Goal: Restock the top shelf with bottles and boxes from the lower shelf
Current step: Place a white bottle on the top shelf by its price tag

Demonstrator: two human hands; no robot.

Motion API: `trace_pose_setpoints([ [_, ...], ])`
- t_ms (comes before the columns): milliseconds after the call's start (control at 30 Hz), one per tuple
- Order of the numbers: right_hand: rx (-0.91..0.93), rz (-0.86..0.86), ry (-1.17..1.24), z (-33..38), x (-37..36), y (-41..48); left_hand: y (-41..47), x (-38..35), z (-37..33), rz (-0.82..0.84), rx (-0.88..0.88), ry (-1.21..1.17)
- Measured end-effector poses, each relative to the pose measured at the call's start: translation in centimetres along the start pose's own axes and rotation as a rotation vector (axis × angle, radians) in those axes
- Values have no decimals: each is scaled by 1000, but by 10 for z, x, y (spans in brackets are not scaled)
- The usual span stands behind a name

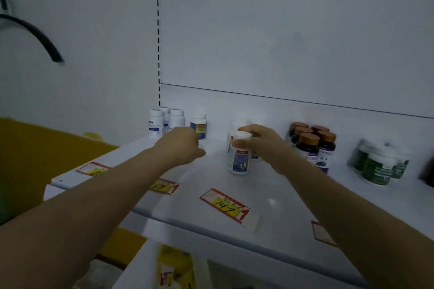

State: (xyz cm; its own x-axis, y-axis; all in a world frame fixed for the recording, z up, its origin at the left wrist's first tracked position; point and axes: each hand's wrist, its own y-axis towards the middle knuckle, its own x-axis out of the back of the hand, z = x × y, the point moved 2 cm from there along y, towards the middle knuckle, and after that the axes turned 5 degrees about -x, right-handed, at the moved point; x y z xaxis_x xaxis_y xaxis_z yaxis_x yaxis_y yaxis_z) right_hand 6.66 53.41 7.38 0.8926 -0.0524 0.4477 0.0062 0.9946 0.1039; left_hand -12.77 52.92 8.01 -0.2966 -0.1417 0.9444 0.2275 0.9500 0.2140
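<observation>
Your right hand gripped a white bottle with a blue label. The fingers were curled over its white cap from the right side, and the bottle stood upright with its base on or just above the top shelf; I cannot tell which. Just behind it stood more white bottles of the same kind, partly hidden by your hand. Your left hand was a little to the left, apart from the gripped bottle, with the back of the hand toward the camera. Its fingers were curled under and hidden, so I cannot tell if it held something. Just behind this hand stood a white bottle with a blue and yellow label. Both your forearms were bare and stretched forward and up over the front edge of the shelf. On the shelf, a group of white bottles stood at the far left corner, dark bottles with brown caps stood to the right of your right hand, and jars with green labels stood further right. Red and yellow price tags lay along the front of the shelf. Behind it was a white back panel with a slotted upright. Below the shelf some yellow packages were blurred.
</observation>
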Motion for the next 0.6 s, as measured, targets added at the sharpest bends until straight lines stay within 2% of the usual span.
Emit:
trace_pose_setpoints([
  [267,-112,-294,-7,4,-24,10,37,3,29,59,-246,-25],
  [600,-76,-467,-178,3,-36,21,52,-8,46,112,-313,-74],
])
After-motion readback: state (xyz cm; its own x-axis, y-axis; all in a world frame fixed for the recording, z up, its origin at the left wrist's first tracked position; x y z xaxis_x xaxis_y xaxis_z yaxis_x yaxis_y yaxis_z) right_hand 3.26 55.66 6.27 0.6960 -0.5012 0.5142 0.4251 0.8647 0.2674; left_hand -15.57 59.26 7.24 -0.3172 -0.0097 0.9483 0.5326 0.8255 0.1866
